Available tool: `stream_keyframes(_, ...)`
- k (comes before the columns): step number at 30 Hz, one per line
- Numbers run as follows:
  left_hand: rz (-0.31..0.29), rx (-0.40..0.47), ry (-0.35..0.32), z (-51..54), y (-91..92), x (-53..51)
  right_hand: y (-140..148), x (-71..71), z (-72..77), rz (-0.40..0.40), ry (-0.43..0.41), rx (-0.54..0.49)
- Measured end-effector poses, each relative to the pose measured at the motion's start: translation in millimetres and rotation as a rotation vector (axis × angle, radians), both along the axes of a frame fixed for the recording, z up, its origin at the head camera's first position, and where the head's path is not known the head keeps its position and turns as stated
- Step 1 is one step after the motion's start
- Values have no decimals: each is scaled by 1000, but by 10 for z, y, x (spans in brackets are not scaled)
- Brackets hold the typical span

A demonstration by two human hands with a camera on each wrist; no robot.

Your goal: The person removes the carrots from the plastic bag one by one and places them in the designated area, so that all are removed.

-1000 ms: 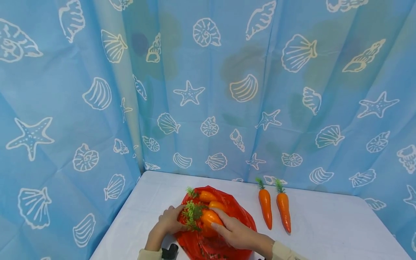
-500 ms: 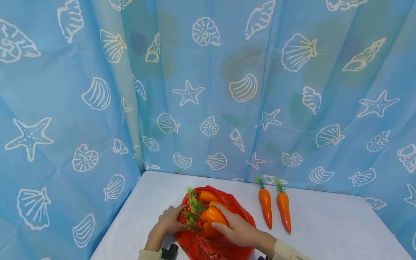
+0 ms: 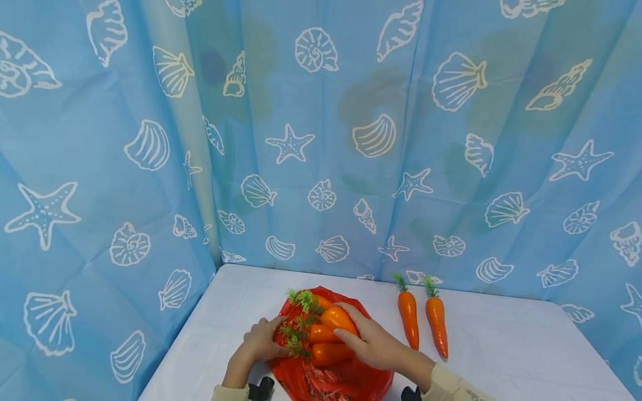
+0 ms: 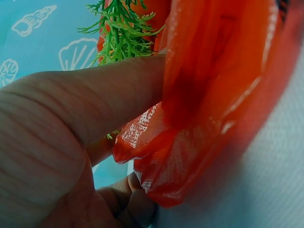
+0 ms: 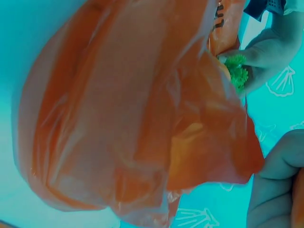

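Observation:
A red plastic bag (image 3: 346, 384) lies on the table with several orange carrots (image 3: 331, 353) in its mouth, their leafy green tops pointing left. My left hand (image 3: 262, 341) grips the bag's left edge. In the left wrist view, its thumb (image 4: 114, 85) hooks over the bag's rim, with fingers curled on the other side. My right hand (image 3: 373, 345) holds one carrot (image 3: 337, 318) by its thick orange body, just above the others. In the right wrist view, the bag (image 5: 104, 104) fills most of the picture, and only part of the right hand (image 5: 275, 190) shows.
Two loose carrots (image 3: 409, 320) lie side by side on the white tabletop (image 3: 516, 345), right of the bag. A blue curtain (image 3: 321, 139) with white shell prints stands behind the table and along its left side.
My right hand has drawn the carrot up and away from the others, so more carrots show below it. My left hand has stayed at the bag's edge.

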State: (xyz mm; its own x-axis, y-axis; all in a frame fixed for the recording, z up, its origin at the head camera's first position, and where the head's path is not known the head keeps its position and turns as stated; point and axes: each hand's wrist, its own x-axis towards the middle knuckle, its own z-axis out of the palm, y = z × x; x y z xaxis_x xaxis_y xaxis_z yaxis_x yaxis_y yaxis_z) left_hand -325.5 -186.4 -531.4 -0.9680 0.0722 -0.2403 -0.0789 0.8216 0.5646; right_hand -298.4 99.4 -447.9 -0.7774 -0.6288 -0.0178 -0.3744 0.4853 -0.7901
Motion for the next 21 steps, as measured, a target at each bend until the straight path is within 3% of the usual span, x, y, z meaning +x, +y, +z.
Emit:
stream_keyframes(15,6,-2,12,11,14,38,263,-144,22,-140,68,13)
stream_keyframes(21,23,-6,2,19,26,30,437,-223,44,-230,32,26)
